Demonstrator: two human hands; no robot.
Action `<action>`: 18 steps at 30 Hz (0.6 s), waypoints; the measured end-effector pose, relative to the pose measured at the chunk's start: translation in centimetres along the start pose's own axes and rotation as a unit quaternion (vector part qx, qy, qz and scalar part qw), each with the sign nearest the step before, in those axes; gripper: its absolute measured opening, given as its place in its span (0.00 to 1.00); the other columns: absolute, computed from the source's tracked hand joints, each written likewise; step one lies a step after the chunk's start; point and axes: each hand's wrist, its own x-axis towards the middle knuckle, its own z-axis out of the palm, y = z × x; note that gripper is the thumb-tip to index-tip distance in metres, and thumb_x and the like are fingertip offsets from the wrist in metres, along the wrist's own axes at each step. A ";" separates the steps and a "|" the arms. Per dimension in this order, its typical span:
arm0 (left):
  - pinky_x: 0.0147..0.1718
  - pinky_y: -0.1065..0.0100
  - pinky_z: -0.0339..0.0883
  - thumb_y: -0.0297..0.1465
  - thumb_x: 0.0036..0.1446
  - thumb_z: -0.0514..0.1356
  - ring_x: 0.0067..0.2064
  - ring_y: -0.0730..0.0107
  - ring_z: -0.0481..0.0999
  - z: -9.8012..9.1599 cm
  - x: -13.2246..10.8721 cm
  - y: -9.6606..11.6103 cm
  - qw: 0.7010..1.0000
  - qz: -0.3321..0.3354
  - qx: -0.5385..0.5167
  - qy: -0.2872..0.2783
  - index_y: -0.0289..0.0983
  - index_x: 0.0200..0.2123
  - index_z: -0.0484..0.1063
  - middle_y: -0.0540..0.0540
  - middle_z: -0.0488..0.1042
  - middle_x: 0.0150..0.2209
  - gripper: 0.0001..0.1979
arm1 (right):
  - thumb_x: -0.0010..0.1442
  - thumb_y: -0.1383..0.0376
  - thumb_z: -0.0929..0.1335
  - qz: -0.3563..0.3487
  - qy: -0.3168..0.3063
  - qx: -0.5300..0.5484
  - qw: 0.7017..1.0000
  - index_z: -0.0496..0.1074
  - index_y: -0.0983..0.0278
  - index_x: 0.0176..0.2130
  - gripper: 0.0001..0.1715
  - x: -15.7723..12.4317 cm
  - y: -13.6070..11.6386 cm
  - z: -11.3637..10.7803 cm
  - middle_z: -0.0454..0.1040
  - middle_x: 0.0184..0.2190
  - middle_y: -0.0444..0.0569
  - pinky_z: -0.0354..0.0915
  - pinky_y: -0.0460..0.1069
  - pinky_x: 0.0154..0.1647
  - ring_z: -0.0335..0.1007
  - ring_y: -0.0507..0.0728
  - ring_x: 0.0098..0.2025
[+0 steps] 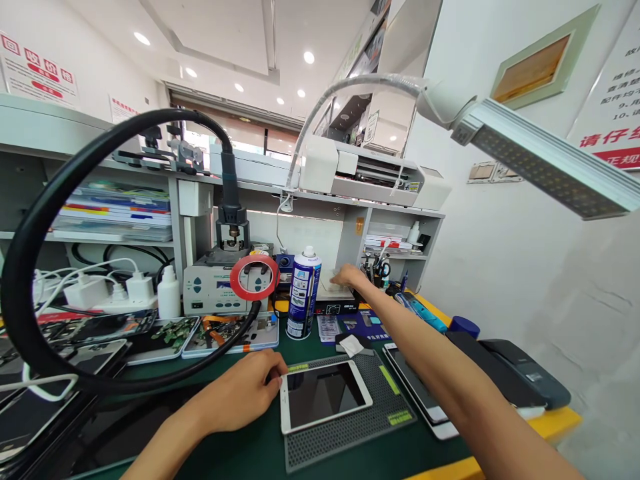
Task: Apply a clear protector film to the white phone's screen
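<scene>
A white-framed tablet (327, 395) with a dark screen lies on a grey perforated mat (345, 437). My left hand (253, 385) is at its left edge, fingers curled with the fingertips against the upper left corner. Farther back, my right hand (349, 276) reaches over a flat device (336, 305) behind the blue spray can (304, 293). Its fingers point left and down at a small pale item that I cannot make out. A folded white cloth (351, 345) lies just beyond the tablet.
A hot-air station (215, 287) with a black hose loop (30, 200) stands at the left, a red tape roll (254, 277) in front of it. Parts trays (231, 333) sit before it. More tablets (415, 383) lie right of the mat. A lamp (545, 160) hangs overhead.
</scene>
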 end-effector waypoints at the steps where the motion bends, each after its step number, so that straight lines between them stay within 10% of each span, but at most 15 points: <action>1: 0.34 0.65 0.64 0.41 0.64 0.52 0.40 0.59 0.75 0.0 0.0 0.0 1.000 0.001 0.000 0.000 0.41 0.44 0.75 0.43 0.76 0.42 0.15 | 0.69 0.58 0.69 0.000 -0.009 -0.002 1.000 0.70 0.64 0.57 0.21 -0.1 -0.1 0.1 0.71 0.56 0.54 0.72 0.61 0.51 0.73 0.62 0.52; 18: 0.35 0.64 0.64 0.40 0.64 0.52 0.40 0.58 0.75 -0.1 0.0 0.2 1.000 0.000 -0.001 -0.001 0.41 0.43 0.76 0.43 0.77 0.43 0.15 | 0.68 0.58 0.70 0.032 -0.029 0.109 0.993 0.70 0.64 0.58 0.22 0.3 -1.1 0.4 0.71 0.56 0.54 0.72 0.61 0.51 0.73 0.62 0.52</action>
